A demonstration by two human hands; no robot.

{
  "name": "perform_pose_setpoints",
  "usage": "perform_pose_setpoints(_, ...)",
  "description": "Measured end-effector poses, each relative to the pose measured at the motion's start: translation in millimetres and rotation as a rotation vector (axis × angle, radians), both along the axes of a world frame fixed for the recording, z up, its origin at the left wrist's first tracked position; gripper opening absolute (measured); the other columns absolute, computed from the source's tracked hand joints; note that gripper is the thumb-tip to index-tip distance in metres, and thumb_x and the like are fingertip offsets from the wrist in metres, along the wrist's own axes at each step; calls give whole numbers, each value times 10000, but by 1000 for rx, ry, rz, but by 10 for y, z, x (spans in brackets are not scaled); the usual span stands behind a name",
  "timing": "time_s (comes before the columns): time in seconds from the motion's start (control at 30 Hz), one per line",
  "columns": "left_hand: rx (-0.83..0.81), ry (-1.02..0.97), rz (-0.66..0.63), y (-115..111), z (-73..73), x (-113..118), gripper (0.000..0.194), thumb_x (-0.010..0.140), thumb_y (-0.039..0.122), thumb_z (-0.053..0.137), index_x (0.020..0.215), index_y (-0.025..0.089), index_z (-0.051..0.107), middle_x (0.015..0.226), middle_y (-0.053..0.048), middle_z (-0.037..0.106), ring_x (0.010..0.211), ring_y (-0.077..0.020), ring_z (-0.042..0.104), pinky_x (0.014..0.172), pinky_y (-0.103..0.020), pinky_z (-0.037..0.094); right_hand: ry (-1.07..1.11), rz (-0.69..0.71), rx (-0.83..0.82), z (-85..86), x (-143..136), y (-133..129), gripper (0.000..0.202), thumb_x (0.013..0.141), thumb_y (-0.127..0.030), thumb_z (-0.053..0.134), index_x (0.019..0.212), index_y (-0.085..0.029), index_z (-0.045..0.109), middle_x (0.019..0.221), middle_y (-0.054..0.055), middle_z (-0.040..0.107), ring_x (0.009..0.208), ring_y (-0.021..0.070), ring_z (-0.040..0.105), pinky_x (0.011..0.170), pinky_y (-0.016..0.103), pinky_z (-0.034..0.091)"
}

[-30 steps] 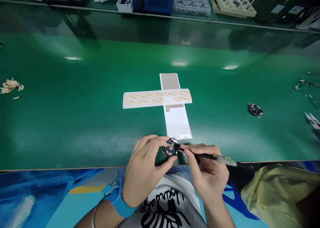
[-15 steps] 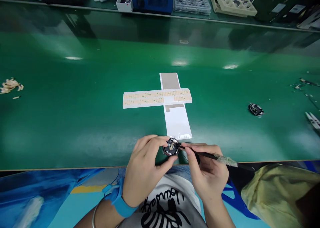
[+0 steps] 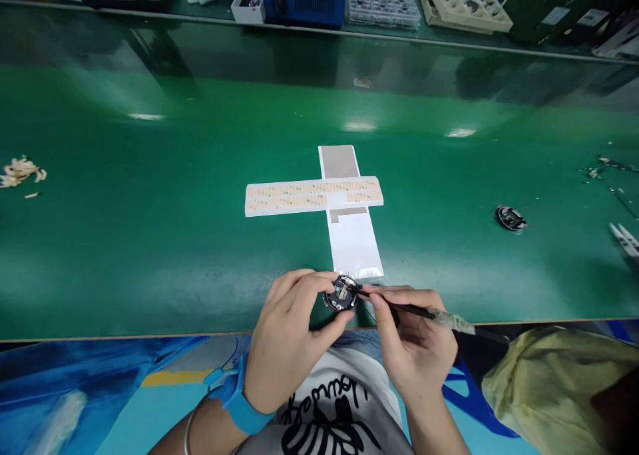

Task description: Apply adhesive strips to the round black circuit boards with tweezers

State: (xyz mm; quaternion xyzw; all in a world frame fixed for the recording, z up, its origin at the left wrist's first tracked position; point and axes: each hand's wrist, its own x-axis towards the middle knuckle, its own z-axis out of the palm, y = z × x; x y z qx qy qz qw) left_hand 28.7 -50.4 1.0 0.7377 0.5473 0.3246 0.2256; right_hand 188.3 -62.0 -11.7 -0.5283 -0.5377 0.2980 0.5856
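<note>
My left hand [image 3: 294, 325] is closed on the rim of a small round black electronic module [image 3: 342, 293], pinching it between thumb and fingers near the table's front edge. A circuit board and tiny parts show on its upward face. In my right hand [image 3: 417, 338], a pair of slim black tweezers [image 3: 417, 308] is gripped like a pen, its rear part wrapped in clear, wrinkled tape. Their tip reaches the right side of the module; what lies at the tip is too small to tell. Just beyond the module lies a white backing sheet [image 3: 355, 245], crossed by a strip of small beige adhesive pieces [image 3: 287, 199].
Another round module [image 3: 510, 219] lies to the right, with thin wires [image 3: 606, 165] and white pointed tips [image 3: 624, 239] farther over. Beige scraps [image 3: 20, 171] are heaped at left. A back shelf carries a blue box [image 3: 304, 2] and parts trays [image 3: 382, 1]. Yellow cloth [image 3: 559, 382] shows at lower right.
</note>
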Motion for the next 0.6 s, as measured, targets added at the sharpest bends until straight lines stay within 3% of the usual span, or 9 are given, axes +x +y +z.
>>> perform_pose_setpoints(0.6, -4, -7, -5, 3, -6, -4, 307, 792, 188, 749, 998, 231, 526, 1109, -8, 686, 1059, -224, 561, 903, -405, 472, -3, 27, -8, 14, 12, 2, 246, 821, -6, 624, 957, -204, 569, 882, 23, 681, 865, 163, 730, 742, 283, 632)
